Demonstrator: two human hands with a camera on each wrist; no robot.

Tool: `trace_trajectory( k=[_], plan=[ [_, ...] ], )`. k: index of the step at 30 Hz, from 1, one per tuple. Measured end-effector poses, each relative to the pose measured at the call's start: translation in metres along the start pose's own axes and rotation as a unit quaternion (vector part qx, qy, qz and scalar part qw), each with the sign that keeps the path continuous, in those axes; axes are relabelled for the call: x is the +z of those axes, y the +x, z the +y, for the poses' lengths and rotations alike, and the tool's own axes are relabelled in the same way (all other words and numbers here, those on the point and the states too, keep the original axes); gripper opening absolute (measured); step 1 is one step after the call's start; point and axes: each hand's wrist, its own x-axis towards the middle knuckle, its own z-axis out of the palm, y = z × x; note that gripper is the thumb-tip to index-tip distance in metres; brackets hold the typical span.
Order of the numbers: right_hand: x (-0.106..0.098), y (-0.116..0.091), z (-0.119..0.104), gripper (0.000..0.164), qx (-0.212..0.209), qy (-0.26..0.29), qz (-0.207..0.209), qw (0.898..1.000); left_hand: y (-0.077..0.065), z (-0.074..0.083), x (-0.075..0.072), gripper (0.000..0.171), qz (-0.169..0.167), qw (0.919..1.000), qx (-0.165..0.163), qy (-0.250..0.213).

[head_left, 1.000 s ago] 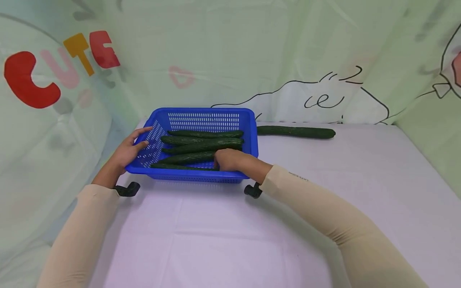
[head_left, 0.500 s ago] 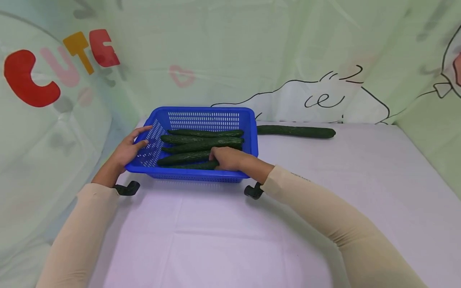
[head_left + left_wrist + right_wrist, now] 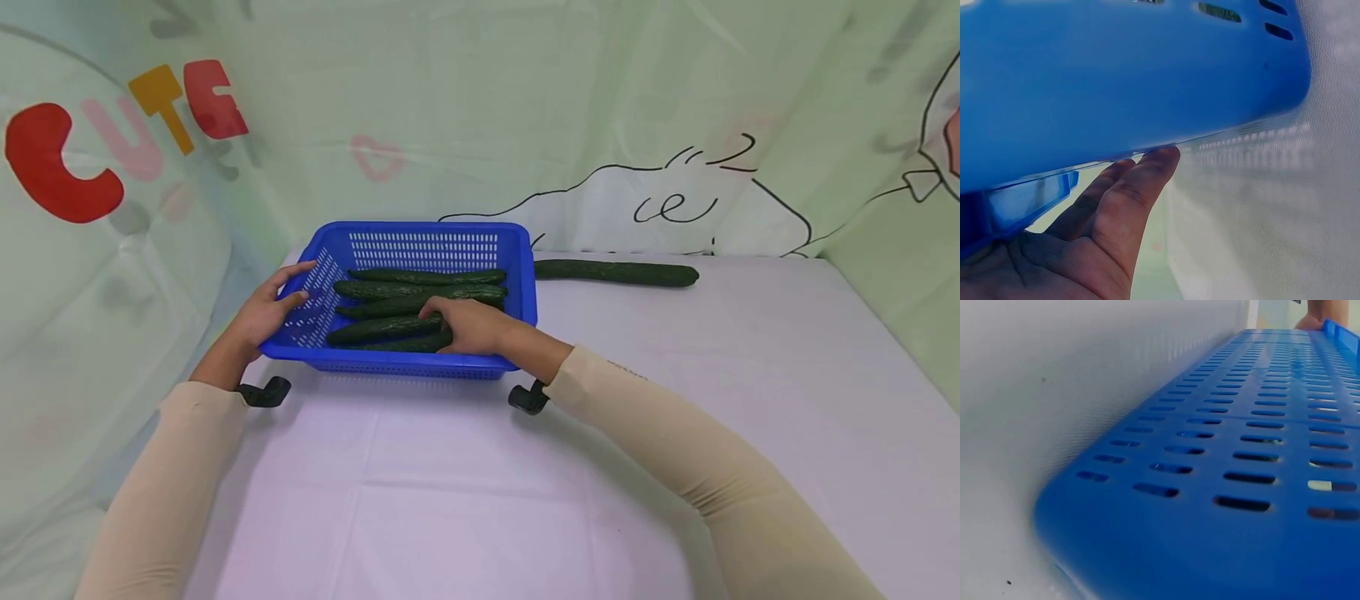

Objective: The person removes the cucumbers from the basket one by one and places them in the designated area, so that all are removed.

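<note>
A blue perforated plastic basket (image 3: 420, 360) on the table holds several dark green cucumbers (image 3: 420, 302). My left hand (image 3: 262, 317) grips the left rim, thumb reaching over the inside. In the left wrist view, fingers (image 3: 1125, 209) press up against the basket's outer side. Inside the basket at the front right, my right hand (image 3: 472, 327) holds the right end of the front cucumber (image 3: 408, 342), its fingers bent toward the neighbouring cucumber (image 3: 382, 329). The right wrist view is filled by the slotted basket wall (image 3: 1222, 544), which hides the right fingers.
One more cucumber (image 3: 618, 272) lies on the white tablecloth (image 3: 480, 492) behind and right of the basket. A pale printed cloth backdrop (image 3: 465, 100) stands close behind. Black wrist cameras (image 3: 264, 392) hang under both wrists near the basket's front.
My right hand has shifted slightly left and back within the basket, its fingers spreading wider. The front cucumber's left end has moved right and away from the front wall. My left hand stays on the rim.
</note>
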Motion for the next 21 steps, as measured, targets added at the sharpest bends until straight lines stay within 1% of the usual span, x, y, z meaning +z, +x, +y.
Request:
trace_trajectory(
  k=[3, 6, 11, 16, 21],
  plan=[
    [-0.0008, -0.0004, 0.0000, 0.057, -0.011, -0.012, 0.002, 1.000, 0.0000, -0.0003, -0.0001, 0.053, 0.000, 1.0000, 0.000, 0.002],
    [-0.0013, -0.0002, -0.0002, 0.056, -0.013, -0.025, -0.002, 1.000, 0.0000, -0.0006, -0.0003, 0.053, 0.000, 1.0000, 0.000, 0.001],
    [-0.0023, -0.0004, -0.0007, 0.053, -0.020, -0.033, -0.009, 0.999, -0.0003, -0.0007, -0.0006, 0.053, 0.001, 1.0000, -0.003, 0.002],
    [-0.0032, -0.0011, -0.0021, 0.045, -0.033, -0.041, -0.003, 0.999, 0.0002, -0.0007, -0.0007, 0.053, 0.002, 1.0000, -0.005, 0.003],
    [-0.0021, -0.0025, -0.0026, 0.042, -0.045, -0.064, 0.008, 0.997, 0.0004, -0.0011, 0.0003, 0.053, 0.004, 1.0000, -0.005, 0.006]
  ],
)
